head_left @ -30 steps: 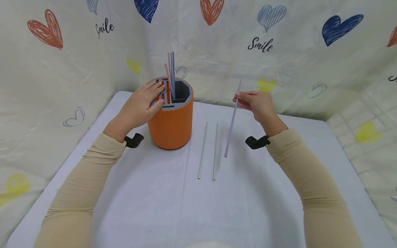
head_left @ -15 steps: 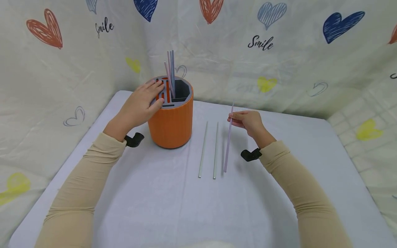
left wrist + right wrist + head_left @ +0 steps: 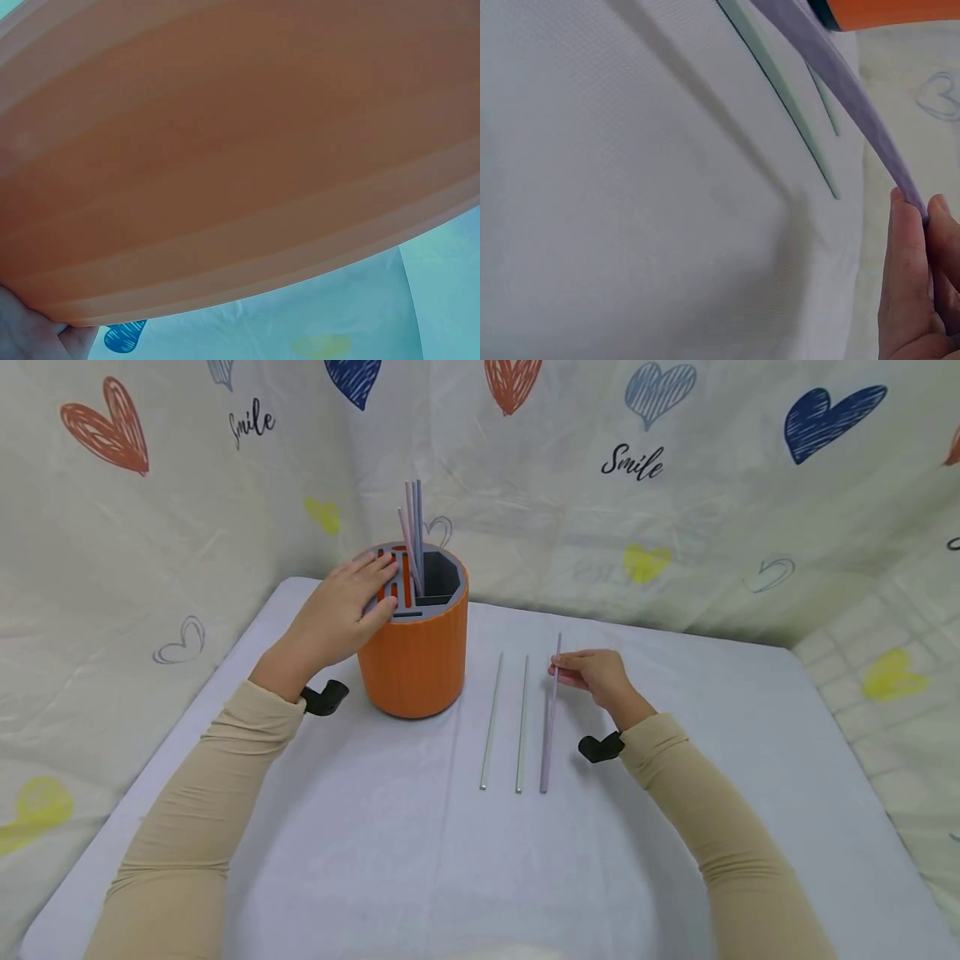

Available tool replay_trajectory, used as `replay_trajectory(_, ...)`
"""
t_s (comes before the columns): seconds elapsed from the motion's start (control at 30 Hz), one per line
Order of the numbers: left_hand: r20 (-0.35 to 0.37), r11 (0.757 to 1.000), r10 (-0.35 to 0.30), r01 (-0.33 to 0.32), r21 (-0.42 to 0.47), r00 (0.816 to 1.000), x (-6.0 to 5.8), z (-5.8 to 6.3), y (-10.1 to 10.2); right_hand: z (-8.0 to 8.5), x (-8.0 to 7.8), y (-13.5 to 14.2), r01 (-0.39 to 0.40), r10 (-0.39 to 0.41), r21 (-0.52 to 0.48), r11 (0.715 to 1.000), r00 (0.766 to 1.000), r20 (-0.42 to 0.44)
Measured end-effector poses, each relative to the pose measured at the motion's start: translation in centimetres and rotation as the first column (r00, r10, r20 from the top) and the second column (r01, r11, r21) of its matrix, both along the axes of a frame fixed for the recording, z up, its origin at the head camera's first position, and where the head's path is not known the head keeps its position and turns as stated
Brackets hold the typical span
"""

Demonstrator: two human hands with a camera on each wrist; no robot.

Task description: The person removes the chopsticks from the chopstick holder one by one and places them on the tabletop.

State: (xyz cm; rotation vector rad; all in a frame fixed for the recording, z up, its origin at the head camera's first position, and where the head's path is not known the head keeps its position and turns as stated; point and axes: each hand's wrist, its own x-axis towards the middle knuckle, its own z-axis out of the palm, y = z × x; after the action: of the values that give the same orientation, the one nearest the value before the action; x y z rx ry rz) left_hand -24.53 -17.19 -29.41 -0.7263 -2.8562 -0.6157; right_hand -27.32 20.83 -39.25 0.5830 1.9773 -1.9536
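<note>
My left hand (image 3: 333,610) rests on the slotted grey top of an orange knife-and-utensil holder (image 3: 411,668), fingers lying fairly straight over its rim. The holder's ribbed wall (image 3: 240,150) fills most of the left wrist view. Several pink and blue chopsticks (image 3: 419,531) stand in its open compartment. My right hand (image 3: 596,678) pinches a purple chopstick (image 3: 550,727) near its far end, between thumb and fingers. The chopstick's near end is at the tabletop. Two pale green chopsticks (image 3: 492,722) lie side by side to its left; one green chopstick (image 3: 795,112) looms large in the right wrist view.
A white cloth covers the table (image 3: 375,860). Behind it hangs a cream curtain (image 3: 525,527) printed with hearts and words. Black wrist mounts (image 3: 326,699) sit at both sleeve cuffs.
My right hand has come down and slightly left, lowering the purple chopstick from a raised slant to the table beside the green ones. My left hand stays on the holder.
</note>
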Motion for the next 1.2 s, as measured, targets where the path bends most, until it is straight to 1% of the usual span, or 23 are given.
replay_trajectory(0.13,-0.003,1.000,0.003,-0.003,0.002,1.000,0.0,0.0,0.0,-1.1,-0.2,0.0,0.007,-0.007,-0.007,1.000,1.000,0.015)
replay_trajectory(0.33,0.002,1.000,0.006,-0.006,-0.005,1.000,-0.1,0.0,0.0,-2.7,-0.4,0.0,0.026,-0.028,0.052,0.998,0.999,0.037)
replay_trajectory(0.5,0.000,1.000,0.006,-0.006,-0.007,1.000,-0.1,0.0,0.0,-3.3,-0.7,0.0,0.031,-0.034,0.086,0.996,0.999,0.039)
replay_trajectory(0.6,-0.001,1.000,0.005,-0.005,-0.007,1.000,-0.1,-0.1,0.0,-3.4,-0.7,0.0,0.010,-0.011,0.121,0.993,1.000,0.012)
replay_trajectory(0.67,-0.002,1.000,0.004,-0.004,-0.006,1.000,-0.1,-0.1,0.0,-3.3,-0.7,0.0,-0.018,0.023,0.194,0.981,1.000,-0.021)
replay_trajectory(0.7,-0.002,1.000,0.006,-0.006,-0.006,1.000,-0.1,-0.1,0.0,-3.3,-0.7,0.0,-0.031,0.041,0.240,0.970,0.998,-0.039)
replay_trajectory(0.77,-0.004,1.000,0.006,-0.006,-0.004,1.000,-0.1,0.0,0.1,-3.1,-0.8,0.2,-0.058,0.091,0.347,0.936,0.993,-0.079)
replay_trajectory(0.8,-0.005,1.000,0.006,-0.006,-0.003,1.000,-0.2,0.0,0.1,-2.9,-0.8,0.3,-0.066,0.115,0.414,0.908,0.989,-0.095)
replay_trajectory(0.83,-0.006,1.000,0.006,-0.006,-0.004,1.000,-0.2,0.0,0.2,-2.8,-0.9,0.4,-0.063,0.123,0.447,0.892,0.987,-0.107)
replay_trajectory(0.87,-0.007,1.000,0.006,-0.006,-0.005,1.000,-0.2,0.0,0.2,-2.6,-0.9,0.5,-0.057,0.124,0.453,0.889,0.985,-0.120)
replay_trajectory(0.9,-0.008,1.000,0.005,-0.005,-0.005,1.000,-0.3,-0.1,0.3,-2.2,-0.9,0.4,-0.047,0.119,0.446,0.894,0.984,-0.135)
replay_trajectory(0.93,-0.009,1.000,0.003,-0.003,-0.006,1.000,-0.3,-0.1,0.3,-1.7,-0.9,0.4,-0.037,0.112,0.427,0.904,0.982,-0.152)
replay_trajectory(0.97,-0.010,1.000,0.000,0.000,-0.005,1.000,-0.4,-0.1,0.3,-1.2,-1.0,0.2,-0.022,0.097,0.393,0.919,0.980,-0.172)
replay_trajectory(1.03,-0.010,1.000,-0.004,0.004,-0.005,1.000,-0.4,-0.1,0.3,0.3,-1.1,-0.6,0.009,0.059,0.293,0.956,0.973,-0.224)
replay_trajectory(1.07,-0.006,1.000,-0.003,0.003,-0.008,1.000,-0.4,-0.1,0.3,1.2,-1.2,-1.1,0.021,0.046,0.256,0.966,0.966,-0.256)
replay_trajectory(1.13,0.000,1.000,-0.001,0.001,-0.017,1.000,-0.3,-0.1,0.1,3.3,-1.4,-2.3,0.039,0.031,0.205,0.978,0.946,-0.324)
replay_trajectory(1.2,0.006,1.000,0.002,-0.002,-0.023,1.000,-0.2,-0.1,0.0,5.4,-1.4,-3.7,0.044,0.029,0.179,0.983,0.922,-0.386)
